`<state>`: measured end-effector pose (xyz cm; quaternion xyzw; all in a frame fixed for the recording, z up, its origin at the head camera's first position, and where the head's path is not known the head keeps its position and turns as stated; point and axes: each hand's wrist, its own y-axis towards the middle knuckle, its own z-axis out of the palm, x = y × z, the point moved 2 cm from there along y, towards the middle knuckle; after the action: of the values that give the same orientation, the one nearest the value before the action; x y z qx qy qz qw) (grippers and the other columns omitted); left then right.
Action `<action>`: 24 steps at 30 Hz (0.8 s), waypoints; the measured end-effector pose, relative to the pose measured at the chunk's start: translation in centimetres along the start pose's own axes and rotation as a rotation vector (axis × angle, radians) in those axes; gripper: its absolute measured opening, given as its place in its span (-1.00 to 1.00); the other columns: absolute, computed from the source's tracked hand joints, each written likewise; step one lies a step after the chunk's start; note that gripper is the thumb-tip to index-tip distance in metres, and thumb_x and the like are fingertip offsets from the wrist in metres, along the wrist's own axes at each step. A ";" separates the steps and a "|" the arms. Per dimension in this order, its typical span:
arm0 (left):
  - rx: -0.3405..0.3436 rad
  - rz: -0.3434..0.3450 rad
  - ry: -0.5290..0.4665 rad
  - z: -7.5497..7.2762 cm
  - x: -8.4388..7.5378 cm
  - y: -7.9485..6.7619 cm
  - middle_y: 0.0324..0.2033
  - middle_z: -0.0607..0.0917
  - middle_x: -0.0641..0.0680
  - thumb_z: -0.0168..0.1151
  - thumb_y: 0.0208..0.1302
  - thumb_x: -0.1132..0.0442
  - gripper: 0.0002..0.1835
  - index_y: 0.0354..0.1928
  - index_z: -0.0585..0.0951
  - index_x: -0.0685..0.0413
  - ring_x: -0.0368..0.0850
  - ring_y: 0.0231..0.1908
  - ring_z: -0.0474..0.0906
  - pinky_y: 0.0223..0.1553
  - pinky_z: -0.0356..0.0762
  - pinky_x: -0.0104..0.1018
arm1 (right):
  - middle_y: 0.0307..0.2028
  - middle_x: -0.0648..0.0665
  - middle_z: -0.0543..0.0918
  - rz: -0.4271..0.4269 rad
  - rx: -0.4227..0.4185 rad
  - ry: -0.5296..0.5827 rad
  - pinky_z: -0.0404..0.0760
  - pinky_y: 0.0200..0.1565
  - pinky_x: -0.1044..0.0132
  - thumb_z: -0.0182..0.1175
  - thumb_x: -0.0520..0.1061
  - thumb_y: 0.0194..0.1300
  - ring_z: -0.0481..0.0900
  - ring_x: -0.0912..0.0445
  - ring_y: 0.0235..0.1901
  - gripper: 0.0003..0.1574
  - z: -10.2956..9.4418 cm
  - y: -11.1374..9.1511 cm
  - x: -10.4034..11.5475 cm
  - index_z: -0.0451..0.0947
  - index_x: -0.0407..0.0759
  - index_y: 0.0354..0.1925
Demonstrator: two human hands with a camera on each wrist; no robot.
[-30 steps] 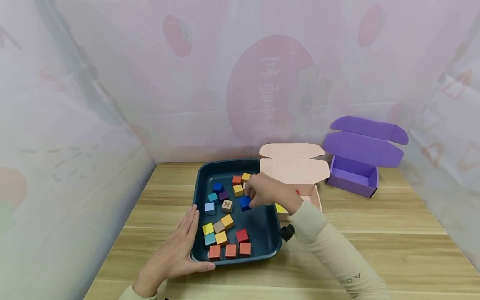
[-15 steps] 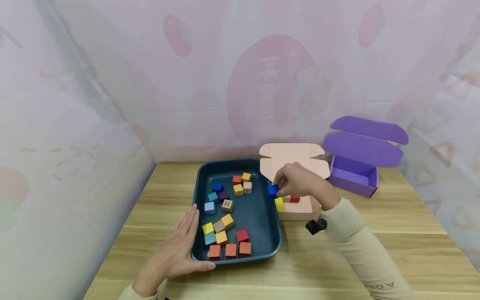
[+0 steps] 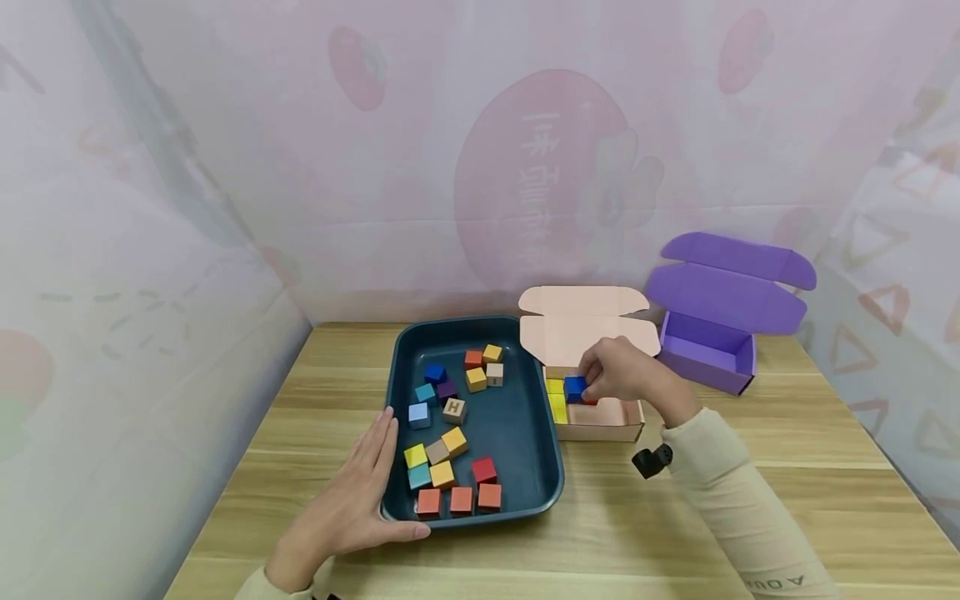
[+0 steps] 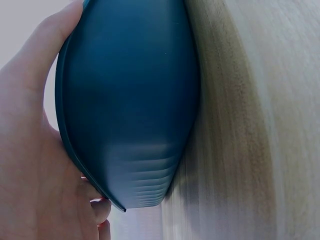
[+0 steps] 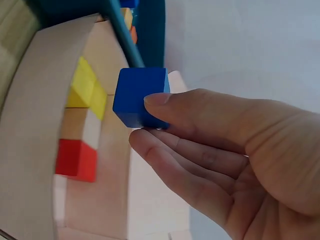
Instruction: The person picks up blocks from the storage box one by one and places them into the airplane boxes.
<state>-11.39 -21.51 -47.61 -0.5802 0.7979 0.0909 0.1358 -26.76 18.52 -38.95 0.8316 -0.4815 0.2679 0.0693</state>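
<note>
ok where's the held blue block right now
In the head view, the blue block is in the right hand, over the open peach box, just right of the yellow blocks.

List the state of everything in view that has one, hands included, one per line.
Left hand: resting against the tray's rim
Right hand: pinching the blue block
Blue block: held over the peach box
Peach box: lid open, yellow blocks and red block inside
Purple box: lid open
Tray: uncovered, loose blocks inside
</note>
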 end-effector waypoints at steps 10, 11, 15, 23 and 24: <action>-0.003 0.000 0.006 0.1 -0.1 -0.1 0.73 -0.18 0.17 0.22 -0.10 -0.77 0.57 0.72 -0.14 0.11 0.25 0.68 -0.07 0.59 0.09 0.38 | -0.33 -0.08 0.81 0.051 -0.015 0.023 0.79 -0.13 0.19 0.56 -0.28 0.14 0.72 0.14 -0.32 -0.78 3.3 0.7 -2.7 0.77 -0.25 -0.21; -0.004 -0.001 0.005 0.1 -0.1 -0.1 0.73 -0.18 0.17 0.22 -0.10 -0.77 0.57 0.72 -0.13 0.11 0.25 0.68 -0.06 0.59 0.09 0.38 | -0.33 -0.09 0.81 0.055 -0.013 0.029 0.79 -0.12 0.17 0.56 -0.28 0.14 0.72 0.13 -0.31 -0.77 3.6 0.7 -2.8 0.78 -0.26 -0.20; 0.002 -0.005 0.004 0.1 -0.1 -0.1 0.73 -0.19 0.17 0.21 -0.10 -0.77 0.57 0.72 -0.16 0.08 0.24 0.68 -0.08 0.60 0.07 0.38 | -0.32 -0.10 0.83 0.065 -0.039 0.023 0.81 -0.09 0.14 0.55 -0.27 0.13 0.73 0.12 -0.28 -0.76 4.8 0.8 -3.3 0.79 -0.26 -0.18; 0.010 -0.016 0.000 0.1 -0.2 -0.1 0.73 -0.19 0.16 0.21 -0.10 -0.77 0.57 0.72 -0.15 0.08 0.24 0.68 -0.07 0.59 0.08 0.38 | -0.31 -0.12 0.84 0.037 -0.098 0.010 0.82 -0.08 0.11 0.58 -0.26 0.11 0.77 0.13 -0.30 -0.71 5.8 0.7 -3.5 0.77 -0.29 -0.17; 0.010 -0.016 -0.002 0.0 -0.2 -0.1 0.73 -0.19 0.16 0.21 -0.10 -0.77 0.57 0.72 -0.15 0.09 0.24 0.68 -0.07 0.59 0.08 0.38 | -0.31 -0.12 0.84 0.041 -0.104 0.015 0.83 -0.08 0.11 0.58 -0.27 0.12 0.78 0.13 -0.29 -0.71 5.8 0.7 -3.5 0.77 -0.30 -0.16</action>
<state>-11.23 -21.33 -47.58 -0.5860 0.7934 0.0862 0.1402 -26.48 18.67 -45.78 0.8150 -0.5110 0.2500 0.1104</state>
